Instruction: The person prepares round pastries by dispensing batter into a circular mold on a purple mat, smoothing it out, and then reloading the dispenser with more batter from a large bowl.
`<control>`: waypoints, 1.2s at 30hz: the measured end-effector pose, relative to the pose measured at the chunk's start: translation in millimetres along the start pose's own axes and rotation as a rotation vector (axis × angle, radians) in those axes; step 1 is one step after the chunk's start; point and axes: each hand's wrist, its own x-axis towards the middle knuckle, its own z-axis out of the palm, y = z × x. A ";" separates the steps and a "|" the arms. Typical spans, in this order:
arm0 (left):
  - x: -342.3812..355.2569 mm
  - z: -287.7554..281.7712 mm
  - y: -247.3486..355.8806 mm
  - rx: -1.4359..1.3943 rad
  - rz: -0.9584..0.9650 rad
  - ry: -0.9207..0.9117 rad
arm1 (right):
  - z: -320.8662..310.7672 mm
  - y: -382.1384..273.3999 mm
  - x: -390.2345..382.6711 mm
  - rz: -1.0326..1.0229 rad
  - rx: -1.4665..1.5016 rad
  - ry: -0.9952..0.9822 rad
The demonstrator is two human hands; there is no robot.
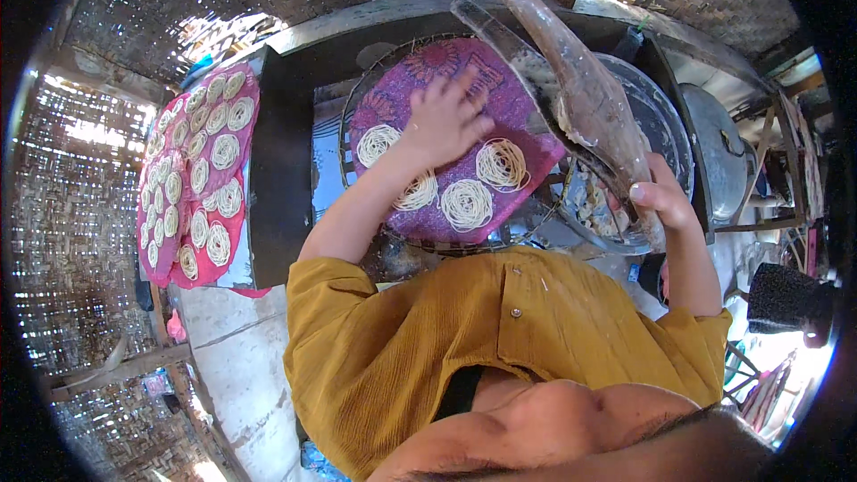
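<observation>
head view: left hand [449, 125] is held, fingers spread, over purple patterned cloth [379, 112] among pale noodle coils [467, 205].

and right hand [671, 199]?

brown forked wooden tool [589, 94] is gripped; coils are best spaced.

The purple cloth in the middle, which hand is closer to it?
The left hand: it is over the purple cloth, near the noodle swirls. The right hand is past the cloth's right side, holding the wooden handle.
</observation>
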 end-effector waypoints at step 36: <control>-12.7 -107.5 -51.8 -1.907 0.430 0.754 | 54.6 -51.9 88.6 0.032 -0.351 -0.311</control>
